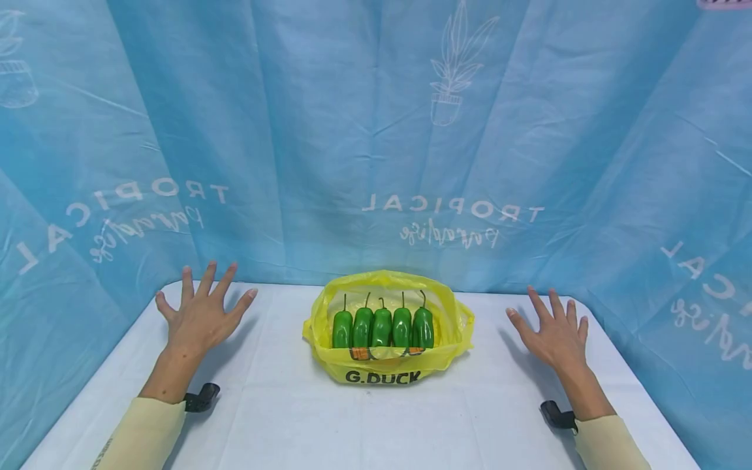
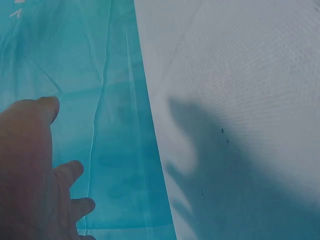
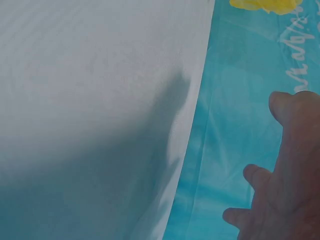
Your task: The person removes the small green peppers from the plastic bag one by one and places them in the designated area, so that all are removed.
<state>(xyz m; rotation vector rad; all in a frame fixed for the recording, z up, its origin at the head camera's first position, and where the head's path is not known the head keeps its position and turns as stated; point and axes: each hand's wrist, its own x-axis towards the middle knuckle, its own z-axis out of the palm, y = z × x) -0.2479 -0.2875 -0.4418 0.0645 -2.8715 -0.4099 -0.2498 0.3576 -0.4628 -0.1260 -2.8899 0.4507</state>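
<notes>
At the middle of the table, in the head view, lies a yellow plastic bag printed "G.DUCK", its mouth spread wide. Several green peppers with thin stems stand side by side in a row inside it, their lower ends hidden by the bag's front. My left hand hovers left of the bag with fingers spread, holding nothing. On the other side my right hand is likewise spread, apart from the bag. Both hands cast shadows on the cloth. A bit of the yellow bag shows at the top of the right wrist view.
A white cloth covers the table. Blue curtains with white lettering and plant drawings hang behind the table and along both sides. Black wrist-worn devices sit at the cuffs of the cream sleeves.
</notes>
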